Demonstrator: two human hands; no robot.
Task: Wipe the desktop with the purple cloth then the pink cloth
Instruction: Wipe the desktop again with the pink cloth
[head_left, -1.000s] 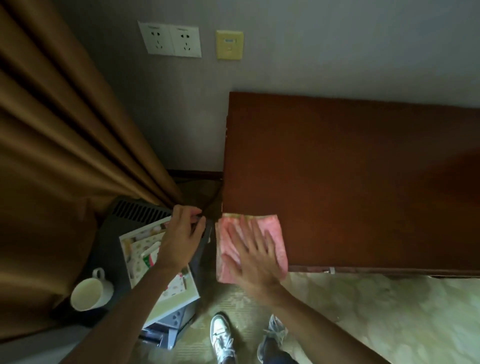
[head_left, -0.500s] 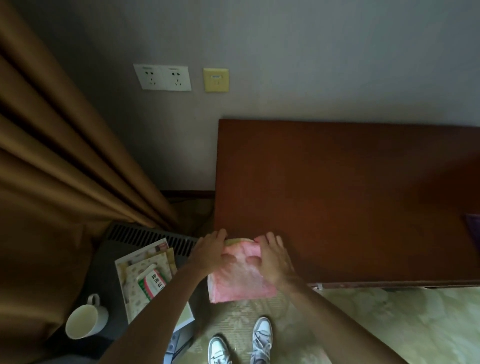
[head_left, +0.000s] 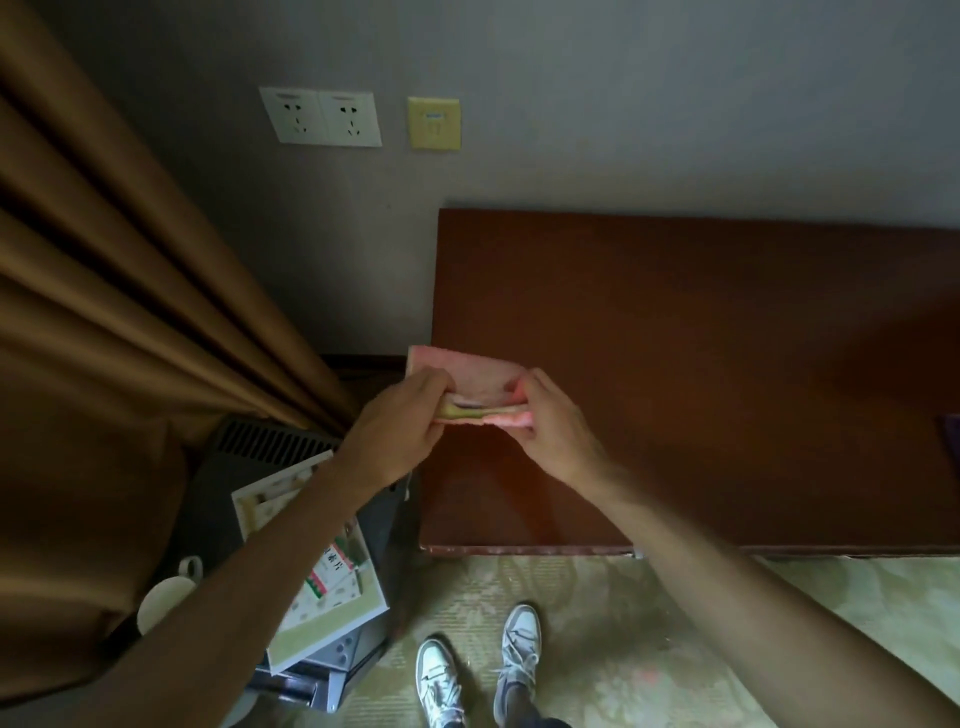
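Pink cloth (head_left: 470, 382) is folded and held up between both hands over the left end of the desktop (head_left: 701, 374), just past its left edge. Yellow-green backing shows along the cloth's near fold. Left hand (head_left: 395, 431) pinches the cloth's left side, fingers curled over the top layer. Right hand (head_left: 556, 426) pinches the right side, thumb on the near fold, fingers wrapped behind. Whether the cloth's lower edge touches the wood is unclear; it looks lifted.

Purple cloth (head_left: 951, 434) is only a sliver at the far right frame edge, lying on the desktop, well apart from both hands.

Desktop is dark reddish-brown wood, back edge against the grey wall (head_left: 623, 104). Two white sockets (head_left: 322, 117) and a yellow wall plate (head_left: 434, 123) sit on the wall above and left of the desk.

Brown curtain (head_left: 104, 286) hangs at left. Below it, beside the desk, a dark grey unit with a vent grille (head_left: 270, 444) carries a stack of printed booklets (head_left: 322, 582); left forearm crosses over them. White mug (head_left: 166, 597) sits left of the booklets, partly hidden by the arm.

Two light sneakers (head_left: 478, 670) stand on the pale patterned floor (head_left: 675, 649) in front of the desk.
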